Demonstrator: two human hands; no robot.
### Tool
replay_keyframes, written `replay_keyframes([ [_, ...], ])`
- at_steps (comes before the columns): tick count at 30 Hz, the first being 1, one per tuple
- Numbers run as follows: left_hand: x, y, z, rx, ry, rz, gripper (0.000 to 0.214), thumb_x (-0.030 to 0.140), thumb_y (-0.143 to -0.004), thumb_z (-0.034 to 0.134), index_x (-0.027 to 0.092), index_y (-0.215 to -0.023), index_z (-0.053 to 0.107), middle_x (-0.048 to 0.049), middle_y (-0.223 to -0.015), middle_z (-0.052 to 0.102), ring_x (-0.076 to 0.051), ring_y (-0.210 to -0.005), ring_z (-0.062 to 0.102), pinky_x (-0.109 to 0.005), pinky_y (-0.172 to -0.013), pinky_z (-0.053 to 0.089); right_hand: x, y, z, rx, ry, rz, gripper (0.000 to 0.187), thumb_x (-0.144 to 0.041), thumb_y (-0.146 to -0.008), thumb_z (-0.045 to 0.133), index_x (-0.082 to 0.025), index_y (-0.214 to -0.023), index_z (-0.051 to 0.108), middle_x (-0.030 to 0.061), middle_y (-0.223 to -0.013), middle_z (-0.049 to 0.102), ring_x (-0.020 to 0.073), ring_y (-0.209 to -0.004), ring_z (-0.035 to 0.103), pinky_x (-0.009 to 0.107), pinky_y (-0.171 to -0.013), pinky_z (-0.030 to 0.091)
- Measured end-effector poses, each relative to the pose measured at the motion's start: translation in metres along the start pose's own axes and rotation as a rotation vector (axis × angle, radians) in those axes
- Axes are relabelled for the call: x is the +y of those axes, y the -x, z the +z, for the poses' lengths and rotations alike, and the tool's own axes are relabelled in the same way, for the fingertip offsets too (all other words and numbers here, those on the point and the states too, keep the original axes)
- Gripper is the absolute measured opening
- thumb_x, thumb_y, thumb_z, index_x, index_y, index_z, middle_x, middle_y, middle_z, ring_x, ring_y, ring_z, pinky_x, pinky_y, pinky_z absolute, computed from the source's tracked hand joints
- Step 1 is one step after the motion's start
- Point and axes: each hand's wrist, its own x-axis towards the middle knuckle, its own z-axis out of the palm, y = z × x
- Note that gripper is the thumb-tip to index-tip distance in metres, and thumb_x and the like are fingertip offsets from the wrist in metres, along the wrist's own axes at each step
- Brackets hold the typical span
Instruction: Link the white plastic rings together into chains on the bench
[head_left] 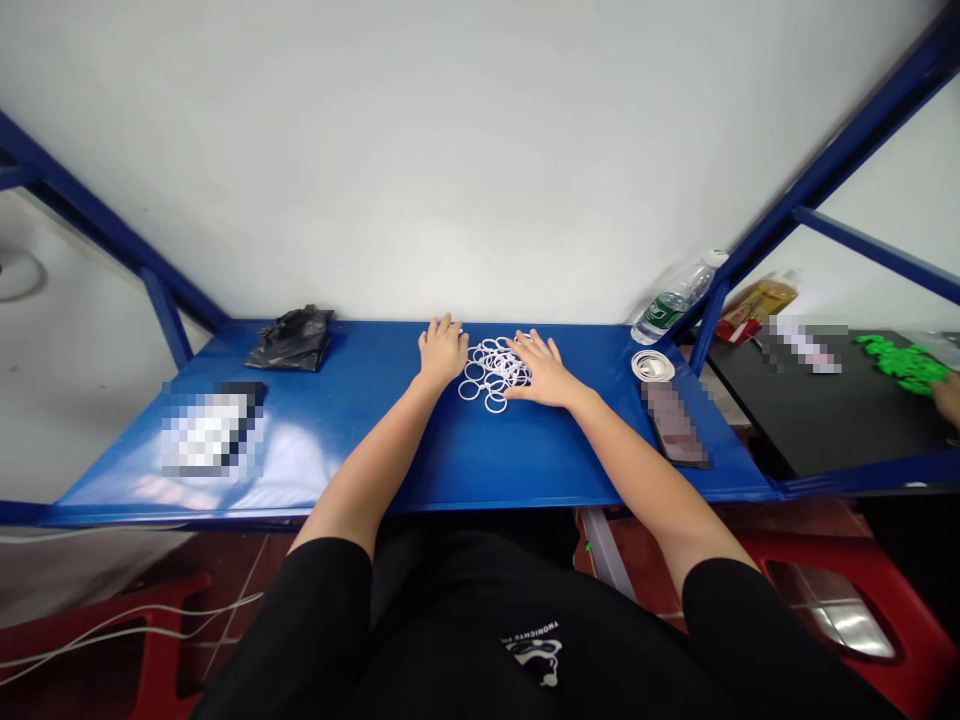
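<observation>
Fingers point(527, 352) seemingly atop white rings point(491, 370)

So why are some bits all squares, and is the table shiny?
In the head view, blocky patches hide things on the blue table, pale glare sits on its near left corner, and the white rings look sharp.

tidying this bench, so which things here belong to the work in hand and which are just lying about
In use: rings, left hand beside the pile, right hand flat on it.
Lying about: bag, bottle, white roll, green parts on the next table.
</observation>
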Motion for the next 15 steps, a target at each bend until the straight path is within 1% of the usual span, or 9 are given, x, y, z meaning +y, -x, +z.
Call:
replay_keyframes([
  [2,-0.012,-0.005,-0.001,-0.030,-0.033,-0.013,0.046,0.036,-0.104,0.043,0.022,-0.143,0.066,-0.0144,-0.163,0.053,-0.042,-0.156,0.040,-0.075,-0.125,0.024,-0.018,-0.004,0.002,-0.035,-0.008,-0.079,0.111,-0.081,-0.082,0.073,-0.032,-0.172,0.029,0.0098,-0.182,0.014,0.0414,-0.169,0.000,0.069,-0.134,0.001],
  [3,-0.016,-0.006,-0.001,-0.036,-0.041,-0.016,0.043,0.034,-0.103,0.046,0.023,-0.137,0.069,-0.0147,-0.158,0.059,-0.042,-0.151,0.046,-0.077,-0.124,0.021,-0.026,-0.007,0.003,-0.045,-0.018,-0.101,0.106,-0.079,-0.084,0.072,-0.031,-0.171,0.034,0.0100,-0.182,0.017,0.0411,-0.169,0.004,0.068,-0.134,0.004],
  [5,-0.022,-0.006,-0.003,-0.023,-0.049,-0.023,0.033,0.032,-0.101,0.050,0.023,-0.120,0.075,-0.0149,-0.144,0.069,-0.040,-0.139,0.057,-0.078,-0.124,0.019,-0.039,-0.015,0.006,-0.037,-0.057,-0.112,0.093,-0.074,-0.090,0.069,-0.028,-0.167,0.043,0.0125,-0.179,0.027,0.0413,-0.168,0.016,0.066,-0.134,0.013],
  [6,-0.023,-0.005,-0.005,-0.009,-0.042,-0.023,0.028,0.032,-0.100,0.052,0.023,-0.112,0.075,-0.0146,-0.137,0.073,-0.039,-0.134,0.061,-0.076,-0.125,0.019,-0.042,-0.018,0.007,-0.003,-0.087,-0.116,0.085,-0.070,-0.094,0.067,-0.028,-0.165,0.046,0.0135,-0.176,0.035,0.0402,-0.165,0.025,0.065,-0.133,0.019],
  [7,-0.022,-0.003,-0.007,-0.001,-0.017,-0.016,0.025,0.032,-0.100,0.053,0.023,-0.107,0.075,-0.0137,-0.131,0.075,-0.037,-0.129,0.063,-0.073,-0.125,0.022,-0.045,-0.022,0.008,0.043,-0.123,-0.119,0.077,-0.065,-0.098,0.064,-0.027,-0.163,0.049,0.0141,-0.172,0.042,0.0384,-0.162,0.035,0.062,-0.132,0.027],
  [9,-0.018,0.004,-0.011,-0.024,0.117,0.028,0.022,0.033,-0.101,0.052,0.023,-0.103,0.072,-0.0106,-0.118,0.078,-0.031,-0.119,0.068,-0.063,-0.122,0.035,-0.047,-0.026,0.010,0.176,-0.199,-0.100,0.064,-0.054,-0.103,0.057,-0.026,-0.160,0.053,0.0140,-0.161,0.056,0.0341,-0.148,0.054,0.056,-0.124,0.042],
  [11,-0.011,0.014,-0.014,-0.079,0.353,0.110,0.022,0.036,-0.102,0.051,0.023,-0.104,0.069,-0.0077,-0.108,0.079,-0.024,-0.106,0.072,-0.046,-0.107,0.052,-0.048,-0.025,0.013,0.298,-0.251,-0.074,0.055,-0.046,-0.106,0.052,-0.025,-0.156,0.057,0.0133,-0.149,0.066,0.0303,-0.128,0.067,0.052,-0.114,0.052],
  [13,-0.001,0.025,-0.015,-0.092,0.569,0.192,0.026,0.041,-0.103,0.049,0.021,-0.100,0.065,-0.0068,-0.101,0.077,-0.021,-0.096,0.072,-0.036,-0.094,0.056,-0.048,-0.020,0.017,0.371,-0.269,-0.076,0.048,-0.042,-0.106,0.050,-0.024,-0.149,0.064,0.0125,-0.136,0.071,0.0276,-0.111,0.071,0.048,-0.106,0.056],
  [15,0.008,0.036,-0.016,-0.106,0.706,0.218,0.029,0.044,-0.104,0.047,0.021,-0.095,0.062,-0.0050,-0.091,0.075,-0.018,-0.085,0.071,-0.032,-0.085,0.057,-0.048,-0.013,0.019,0.408,-0.281,-0.094,0.043,-0.040,-0.106,0.050,-0.024,-0.140,0.070,0.0110,-0.122,0.075,0.0258,-0.100,0.072,0.045,-0.099,0.058],
])
